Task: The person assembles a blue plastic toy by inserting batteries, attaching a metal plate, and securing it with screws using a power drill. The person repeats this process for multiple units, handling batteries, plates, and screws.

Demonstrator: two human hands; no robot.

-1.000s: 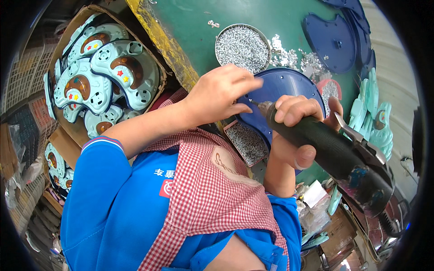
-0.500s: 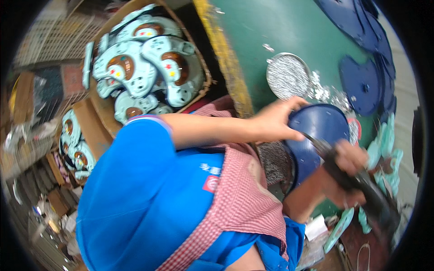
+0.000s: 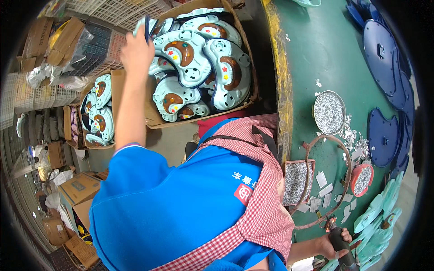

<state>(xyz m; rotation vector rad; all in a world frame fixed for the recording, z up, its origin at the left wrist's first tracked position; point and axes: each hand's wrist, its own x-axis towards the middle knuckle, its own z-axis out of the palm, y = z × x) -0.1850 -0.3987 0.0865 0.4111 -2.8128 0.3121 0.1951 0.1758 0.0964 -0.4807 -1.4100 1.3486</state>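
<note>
My left hand [image 3: 137,53] is stretched out over the cardboard box [image 3: 246,36] at the upper left. Its fingers close on a mint-green and navy plastic piece [image 3: 147,28], seen nearly edge-on at the box's far left corner. Several mint-green crescent-shaped plastic parts [image 3: 184,49] with brown panels and coloured stars lie heaped in that box. At the lower right, my right hand [image 3: 332,246] is wrapped round a dark power screwdriver [image 3: 340,244]. The tool's tip is near a rusty metal ring [image 3: 349,174] on the green table.
The green table [image 3: 316,58] holds a round dish [image 3: 329,128] of small silver pieces, a red rectangular tray [image 3: 312,165] and a red dish [image 3: 371,171]. Navy panels [image 3: 382,58] and mint-green pieces [image 3: 377,217] lie along the right. A smaller box [image 3: 83,135] stands left.
My left hand has moved from the navy part on the table to the box at upper left. My right hand has drawn the screwdriver down. The metal ring is now uncovered.
</note>
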